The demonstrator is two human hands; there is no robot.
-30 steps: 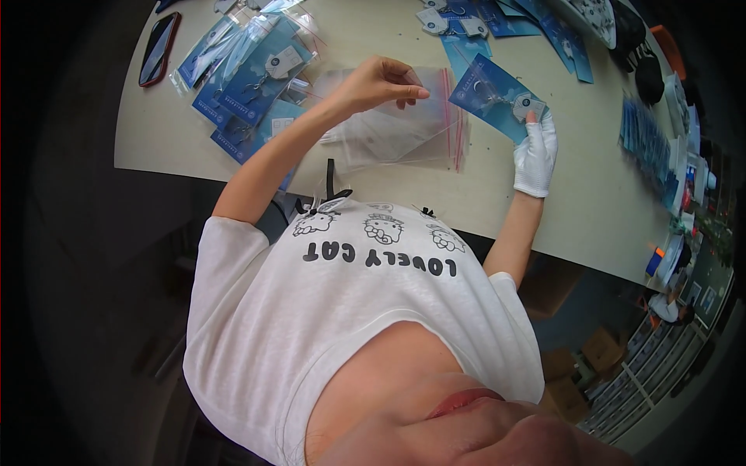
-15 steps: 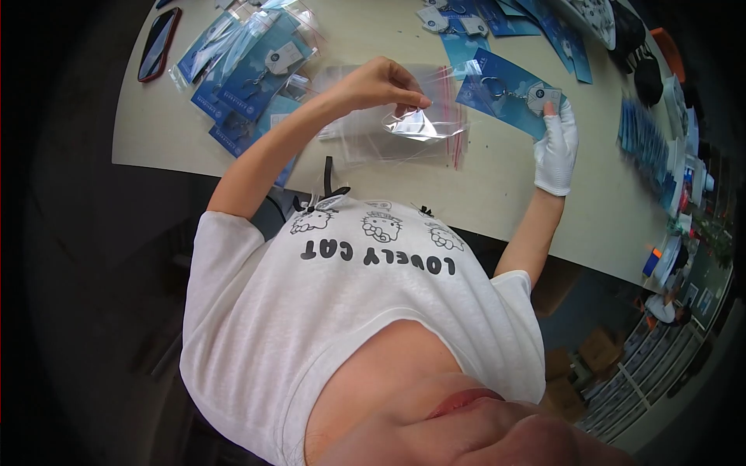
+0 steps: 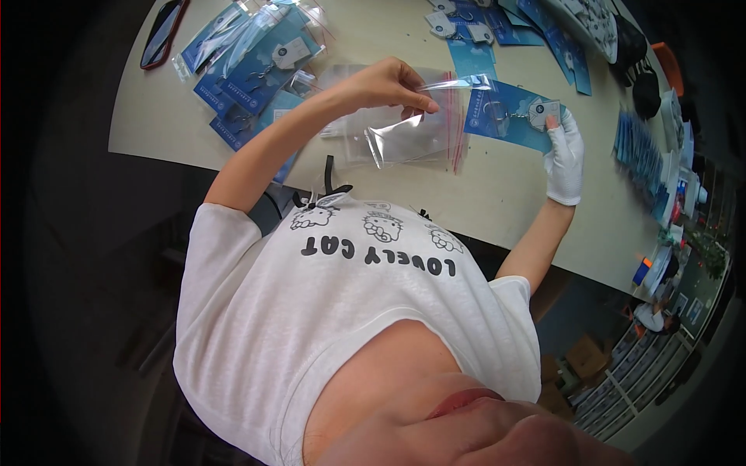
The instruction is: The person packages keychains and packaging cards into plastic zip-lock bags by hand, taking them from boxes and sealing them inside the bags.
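My left hand, bare, pinches a clear plastic bag above a stack of clear bags with red seal lines. A shiny upper edge of the bag reaches rightward and overlaps the upper left corner of a blue card. My right hand wears a white glove with a bare thumb tip showing. It grips the card's right end, thumb on top of a keychain with a white charm and a metal ring. Whether the card's left end is inside the bag, I cannot tell.
Bagged blue cards with keychains lie piled at the left, near a phone. More blue cards with keychains lie at the far side. A row of blue packets stands along the table's right side, with black items beyond.
The bag's edge has risen and stretched right until it overlaps the card's left end. My right hand with the card has shifted slightly right and down.
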